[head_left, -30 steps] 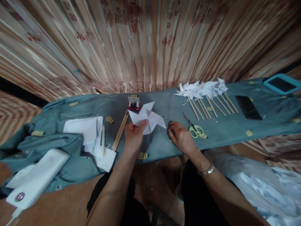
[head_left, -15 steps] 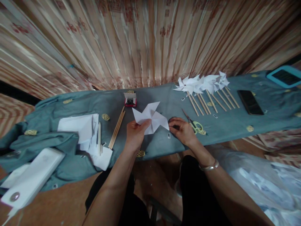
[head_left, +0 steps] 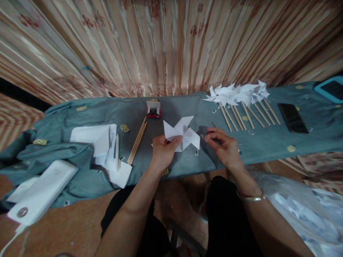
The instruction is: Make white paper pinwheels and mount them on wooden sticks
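My left hand (head_left: 164,151) pinches a white paper pinwheel (head_left: 189,137) near its centre, thumb on the front, above the cloth-covered table. A tiny spot shows near the pinwheel's middle, too small to make out. To the right of the blades, my right hand (head_left: 225,147) is apart from the paper, its fingers loosely bent and spread, with nothing visible in them. Behind this hand the scissors are mostly hidden; only a blade tip (head_left: 213,124) shows. A small red and white open box (head_left: 153,110) with dark bits inside stands beyond the left hand.
Several wooden sticks (head_left: 137,142) lie left of my left hand, near stacked white paper (head_left: 89,135) and a white pencil-like stick (head_left: 117,151). Finished pinwheels on sticks (head_left: 235,95) line the back right, by a black phone (head_left: 293,118). A white power bank (head_left: 43,192) lies front left.
My right hand has drawn away from the pinwheel's blade tip to the right, now covering the scissors. My left hand still holds the pinwheel. The view has shifted slightly.
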Tool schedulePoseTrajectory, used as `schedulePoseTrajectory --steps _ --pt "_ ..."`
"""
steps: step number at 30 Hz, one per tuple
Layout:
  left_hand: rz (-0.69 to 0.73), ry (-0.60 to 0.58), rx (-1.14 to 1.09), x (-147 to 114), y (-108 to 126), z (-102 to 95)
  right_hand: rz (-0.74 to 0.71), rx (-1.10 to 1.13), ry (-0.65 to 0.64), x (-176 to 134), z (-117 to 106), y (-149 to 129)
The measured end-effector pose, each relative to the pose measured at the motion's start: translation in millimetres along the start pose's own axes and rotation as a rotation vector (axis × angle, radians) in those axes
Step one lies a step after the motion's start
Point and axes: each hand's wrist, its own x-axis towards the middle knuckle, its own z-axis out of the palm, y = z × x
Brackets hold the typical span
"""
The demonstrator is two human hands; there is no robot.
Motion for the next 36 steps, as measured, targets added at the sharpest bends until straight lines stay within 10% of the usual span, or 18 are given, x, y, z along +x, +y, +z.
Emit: schedulePoseTrajectory --steps 9,36 --pt "0.055 -0.067 0.141 -10.8 -2.7 9.8 -0.082 0.086 -0.077 -16.8 2.0 -65.6" --pt "0.058 -0.106 0.153 -17.2 0.4 10.3 -0.066 0.143 -0.116 -17.5 10.6 -52.0"
